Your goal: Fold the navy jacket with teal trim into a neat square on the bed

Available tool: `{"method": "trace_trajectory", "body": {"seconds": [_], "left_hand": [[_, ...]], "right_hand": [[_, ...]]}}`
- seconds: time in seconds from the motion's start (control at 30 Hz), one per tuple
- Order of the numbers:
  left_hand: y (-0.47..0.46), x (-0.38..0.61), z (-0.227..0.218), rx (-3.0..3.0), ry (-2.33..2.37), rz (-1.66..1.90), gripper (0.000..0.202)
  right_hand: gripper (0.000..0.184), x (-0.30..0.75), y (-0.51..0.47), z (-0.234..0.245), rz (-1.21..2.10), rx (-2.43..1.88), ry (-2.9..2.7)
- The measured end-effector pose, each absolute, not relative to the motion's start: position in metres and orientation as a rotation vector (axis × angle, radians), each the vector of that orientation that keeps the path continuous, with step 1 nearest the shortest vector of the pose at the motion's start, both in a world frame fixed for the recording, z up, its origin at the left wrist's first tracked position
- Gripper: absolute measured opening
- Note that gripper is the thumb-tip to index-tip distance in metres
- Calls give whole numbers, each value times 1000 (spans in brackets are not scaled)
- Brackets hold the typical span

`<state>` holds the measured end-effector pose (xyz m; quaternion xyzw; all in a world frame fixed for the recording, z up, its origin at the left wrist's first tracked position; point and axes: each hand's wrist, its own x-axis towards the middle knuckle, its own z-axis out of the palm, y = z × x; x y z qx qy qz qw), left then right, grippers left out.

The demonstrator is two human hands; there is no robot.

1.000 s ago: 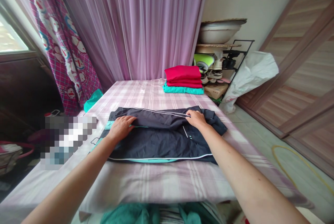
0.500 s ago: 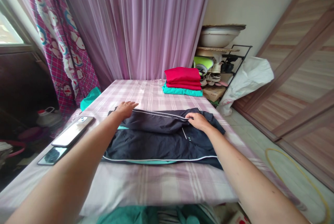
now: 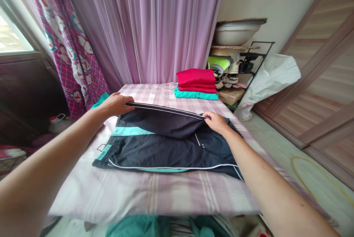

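1. While the left hand (image 3: 116, 105) grips one end of a white-piped edge, its fingers curled closed over the cloth, the navy shorts (image 3: 166, 154) lie on the plaid-sheeted bed (image 3: 155, 196) with teal panels showing. A pink cartoon-print curtain (image 3: 66, 38) hangs beyond that hand.
2. At the centre, the upper layer (image 3: 160, 121) of the shorts is raised off the lower one. It spans the gap between both hands, which is why its edge runs taut and a teal band shows beneath.
3. Further back, a folded stack of red and teal clothes (image 3: 195, 84) sits on the bed, well apart from the shorts. Nearer, the right hand (image 3: 217, 122) pinches the other end of the edge between fingers and thumb.
4. At far right, a shoe rack (image 3: 232, 71) and a white sack (image 3: 269, 82) stand beside the bed. Faint red print on the sack is unreadable, and no brand or legible writing shows on the shorts.
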<state>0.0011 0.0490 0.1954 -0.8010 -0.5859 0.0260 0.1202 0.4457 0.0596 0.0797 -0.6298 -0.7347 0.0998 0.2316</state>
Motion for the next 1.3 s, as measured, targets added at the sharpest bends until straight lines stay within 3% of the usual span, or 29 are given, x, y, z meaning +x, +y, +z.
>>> {"method": "trace_trajectory", "body": {"seconds": [0.2, 0.33, 0.43, 0.57, 0.67, 0.77, 0.87, 1.07, 1.3], "left_hand": [[-13, 12, 191, -2806, -1901, 588, 21], [-28, 25, 161, -3290, -1979, 876, 43], [-16, 31, 142, -3322, -2080, 644, 55], [6, 35, 125, -2816, -2040, 232, 42], [10, 42, 115, -2843, -1929, 313, 31], [4, 52, 108, -2979, -1796, 479, 25], [-5, 60, 105, -2953, -1780, 521, 26], [-14, 63, 106, -2949, -1826, 614, 24], [-15, 44, 149, -2997, -2168, -93, 31]], "right_hand": [[27, 457, 55, 80, 430, -1656, -2251], [29, 460, 56, 80, 458, -1726, -2400], [30, 458, 56, 84, 440, -1847, -2445], [23, 451, 53, 99, 497, -2014, -2518], [25, 437, 55, 112, 306, -2083, -2447], [35, 414, 60, 117, 153, -1847, -2454], [36, 388, 67, 113, 262, -1609, -2643], [35, 369, 71, 97, 313, -1574, -2885], [39, 387, 60, 84, 277, -1526, -2767]]}}
